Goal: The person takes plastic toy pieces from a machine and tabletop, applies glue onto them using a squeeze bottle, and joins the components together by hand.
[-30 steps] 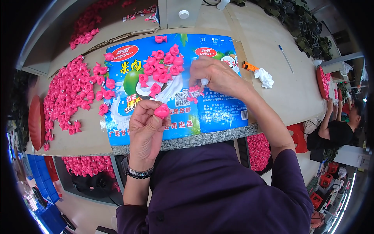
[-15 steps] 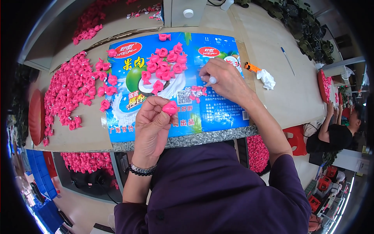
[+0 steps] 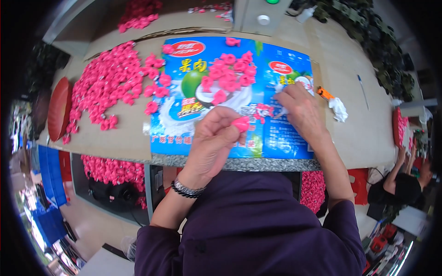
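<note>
My left hand point(image 3: 209, 145) pinches a small bright pink moulded plastic piece point(image 3: 241, 124) between thumb and forefinger, above the near part of a blue printed cardboard sheet point(image 3: 294, 146). Over the sheet's right side, my right hand point(image 3: 304, 112) is closed with its fingers curled down; whatever they hold is hidden. Between the two hands lies a small cluster of pink-and-silvery parts point(image 3: 263, 112). Farther back on the sheet sits a loose group of pink pieces point(image 3: 228, 73).
A large heap of pink pieces point(image 3: 103, 85) spreads left of the sheet, beside a red oval tray point(image 3: 60, 108). To the right lie an orange object point(image 3: 324, 93), a crumpled white tissue point(image 3: 338, 109) and a pen point(image 3: 363, 90). A co-worker point(image 3: 400, 186) sits at far right.
The whole view has shifted, so the table appears farther right. My left hand has come slightly rightward over the sheet with the pink piece. A white rounded tip at my right hand no longer shows.
</note>
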A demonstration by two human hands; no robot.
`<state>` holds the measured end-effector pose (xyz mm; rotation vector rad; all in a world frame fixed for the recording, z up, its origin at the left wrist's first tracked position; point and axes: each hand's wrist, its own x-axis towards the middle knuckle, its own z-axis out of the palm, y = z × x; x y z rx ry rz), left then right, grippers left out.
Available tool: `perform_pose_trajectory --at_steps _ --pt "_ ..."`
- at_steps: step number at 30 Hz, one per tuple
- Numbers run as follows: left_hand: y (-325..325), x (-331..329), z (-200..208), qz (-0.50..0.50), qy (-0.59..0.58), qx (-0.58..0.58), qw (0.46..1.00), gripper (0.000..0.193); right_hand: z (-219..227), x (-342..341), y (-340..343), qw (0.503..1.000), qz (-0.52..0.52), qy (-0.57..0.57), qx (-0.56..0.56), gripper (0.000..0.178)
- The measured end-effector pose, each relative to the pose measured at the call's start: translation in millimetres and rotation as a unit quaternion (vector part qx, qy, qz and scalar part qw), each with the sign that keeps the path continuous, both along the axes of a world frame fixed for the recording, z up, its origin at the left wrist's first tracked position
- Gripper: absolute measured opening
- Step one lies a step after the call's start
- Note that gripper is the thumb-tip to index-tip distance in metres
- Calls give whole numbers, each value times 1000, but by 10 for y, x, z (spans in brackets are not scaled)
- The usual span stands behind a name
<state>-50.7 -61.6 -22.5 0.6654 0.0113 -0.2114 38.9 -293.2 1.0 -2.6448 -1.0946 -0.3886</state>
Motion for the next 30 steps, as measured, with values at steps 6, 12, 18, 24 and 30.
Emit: perform_pose_trajectory --at_steps 6,12,18,24,30 --pt "-1 12 3 -18 -11 -20 1000 25 -7 24 28 995 -31 45 84 18" --pt "3 19 29 -10 -9 -9 1000 25 3 12 97 984 -54 88 147 8" --pt "-3 31 4 -9 -7 9 1000 26 218 -152 244 829 -117 382 392 7" --pt "-56 25 40 11 -13 44 999 25 240 -302 427 758 -95 445 468 12" --pt "-76 15 8 38 -40 108 993 24 159 -393 545 691 -22 464 554 16"
